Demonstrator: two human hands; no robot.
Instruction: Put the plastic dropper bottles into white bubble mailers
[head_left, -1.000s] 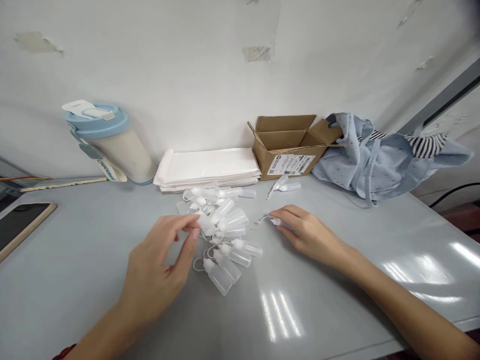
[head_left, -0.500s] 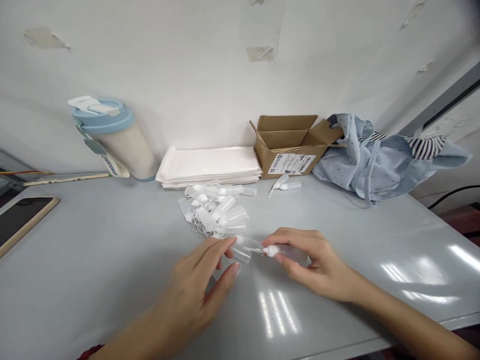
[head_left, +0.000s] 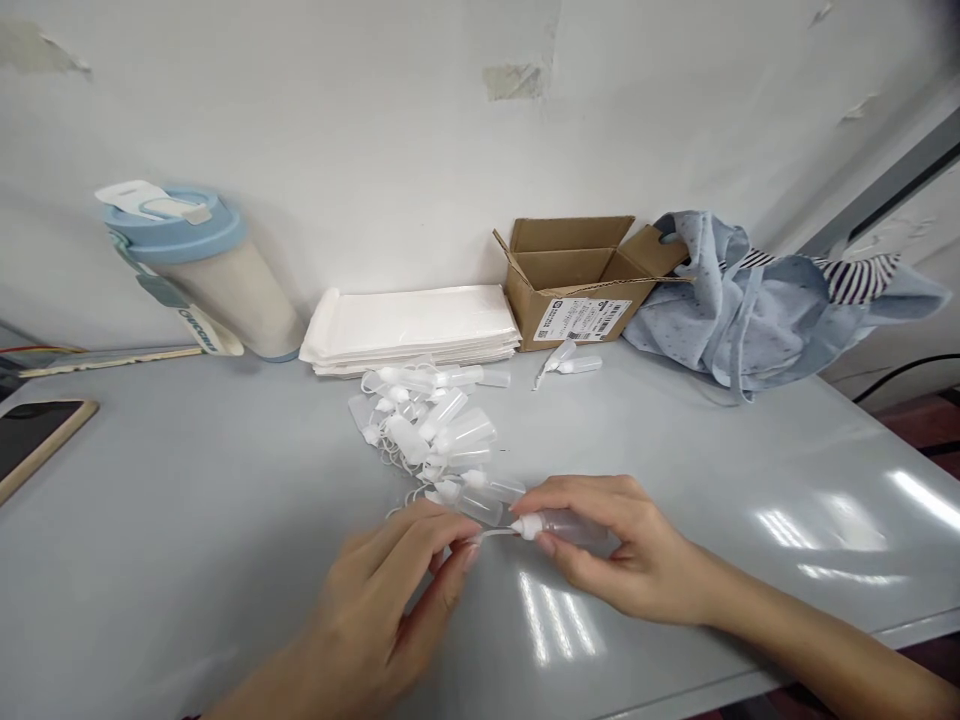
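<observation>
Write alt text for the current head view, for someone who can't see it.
A right hand holds a small translucent bottle while the left hand pinches its thin strap over a grey table. Beyond them lies a pile of similar bottles, with white packets, an open cardboard box and a blue-lidded tumbler along the wall.

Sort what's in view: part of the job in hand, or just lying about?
In the job:
left hand, pinching the strap
right hand, holding a small bottle
likely the bottle pile and two bottles by the box

Seemingly lying about:
tumbler
phone
stack of white packets
open cardboard box
light-blue cloth
</observation>
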